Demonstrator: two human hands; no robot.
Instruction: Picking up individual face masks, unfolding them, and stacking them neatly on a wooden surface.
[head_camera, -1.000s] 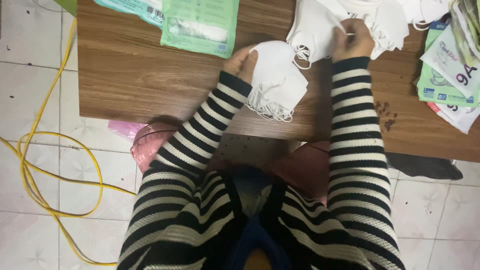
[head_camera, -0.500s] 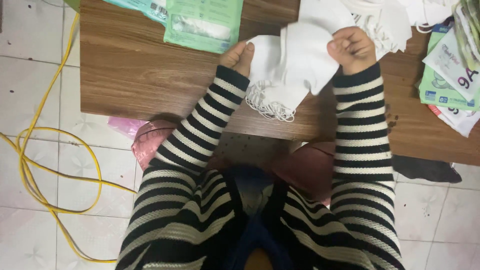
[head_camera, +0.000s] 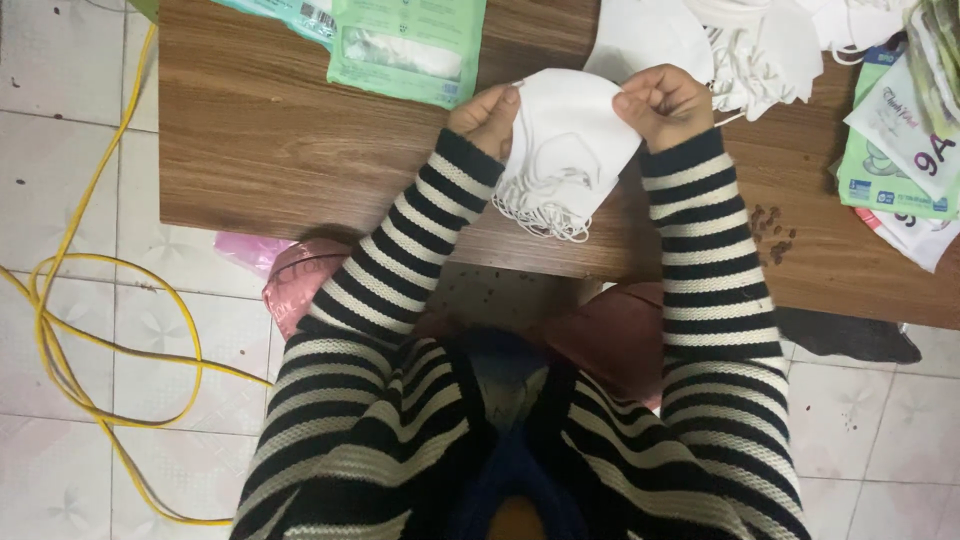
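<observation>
My left hand (head_camera: 487, 117) and my right hand (head_camera: 665, 102) both grip a small stack of white face masks (head_camera: 566, 150) over the near edge of the wooden table (head_camera: 290, 150). The left hand pinches the stack's left edge and the right hand its upper right corner. Elastic loops hang from the bottom of the stack. Both arms wear black and white striped sleeves. A loose pile of white masks (head_camera: 750, 45) lies just behind my right hand.
Green plastic packets (head_camera: 410, 50) lie at the table's far left. More green and white packets (head_camera: 900, 140) are stacked at the right edge. A yellow cable (head_camera: 70, 330) loops over the tiled floor at left. A pink bag (head_camera: 290, 280) sits under the table.
My right hand brought a mask from the pile onto the stack. Both hands now hold the stack together, closer to the middle.
</observation>
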